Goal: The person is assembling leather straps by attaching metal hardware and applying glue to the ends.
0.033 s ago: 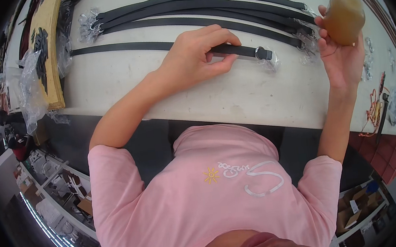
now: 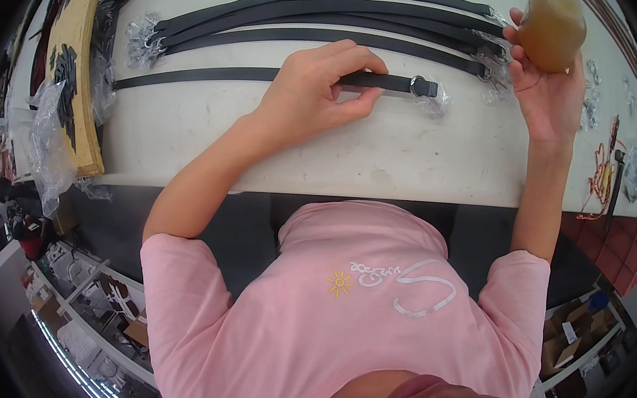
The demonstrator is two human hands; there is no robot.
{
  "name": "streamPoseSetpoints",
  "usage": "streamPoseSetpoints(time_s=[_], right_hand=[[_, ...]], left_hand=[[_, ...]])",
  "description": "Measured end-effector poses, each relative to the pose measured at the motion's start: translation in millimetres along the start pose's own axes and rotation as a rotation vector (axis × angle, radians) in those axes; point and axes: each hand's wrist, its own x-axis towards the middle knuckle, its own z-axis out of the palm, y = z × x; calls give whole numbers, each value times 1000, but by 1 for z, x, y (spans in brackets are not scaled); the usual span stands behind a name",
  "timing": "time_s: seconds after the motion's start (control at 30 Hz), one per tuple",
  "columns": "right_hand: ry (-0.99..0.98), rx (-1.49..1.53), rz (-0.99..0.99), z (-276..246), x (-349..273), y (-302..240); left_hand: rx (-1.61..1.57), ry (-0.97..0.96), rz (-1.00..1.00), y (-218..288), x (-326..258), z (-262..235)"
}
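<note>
A long black strap (image 2: 198,76) lies across the white table (image 2: 375,156), with a metal ring (image 2: 419,85) and clear plastic wrap at its right end. My left hand (image 2: 316,85) is closed on the strap, thumb and fingers pinching it a little left of the ring. Over the table's right side, my right hand (image 2: 548,99) grips a rounded squeeze bottle (image 2: 552,31) of amber-brown liquid, its pale nozzle tilted up and away. Beyond my left hand lies a bunch of similar black straps (image 2: 317,6), their metal ends wrapped in clear plastic.
At the left stands a yellowish board (image 2: 84,106) with small black pieces on it and plastic bags (image 2: 52,139) beside it. Orange cord (image 2: 599,182) and a thin black tool (image 2: 614,184) lie at the right edge. Shelves with boxes (image 2: 577,339) stand below.
</note>
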Motion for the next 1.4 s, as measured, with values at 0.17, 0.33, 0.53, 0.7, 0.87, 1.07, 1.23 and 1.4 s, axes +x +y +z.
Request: streamPoseSetpoints(time_s=[0.17, 0.33, 0.53, 0.7, 0.87, 1.07, 1.23, 1.4], right_hand=[[181, -96, -72, 25, 3, 6], [519, -245, -366, 28, 1, 2], [390, -441, -438, 13, -4, -3], [410, -697, -596, 15, -13, 0], [454, -571, -603, 17, -16, 4], [451, -586, -589, 19, -18, 4], [423, -764, -556, 19, -19, 5], [360, -796, -572, 19, -13, 3]], left_hand=[[-4, 16, 31, -5, -5, -1], [-26, 24, 46, -8, -7, 2], [-21, 8, 44, -6, -4, 0], [-36, 7, 29, -7, -3, 0], [-35, 9, 27, -7, -3, 1], [-24, 12, 30, -7, -3, 2], [-20, 15, 39, -8, -3, 2], [-20, 19, 35, -8, -1, 0]])
